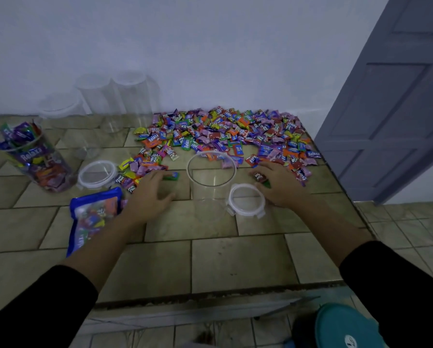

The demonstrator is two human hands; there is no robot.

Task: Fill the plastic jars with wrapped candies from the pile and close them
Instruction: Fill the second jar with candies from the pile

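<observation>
Open jar (211,182) stands upright between the two hands, mouth upward. The left hand (149,194) curls its fingers onto a green candy (172,176), with the jar just to the right of this grip. The right hand (279,187) curls its fingers over a red candy (258,176), with the jar just to its left and a loose lid (245,199) beside the thumb. Both hands seem equally near; the pile (223,134) lies beyond both
</observation>
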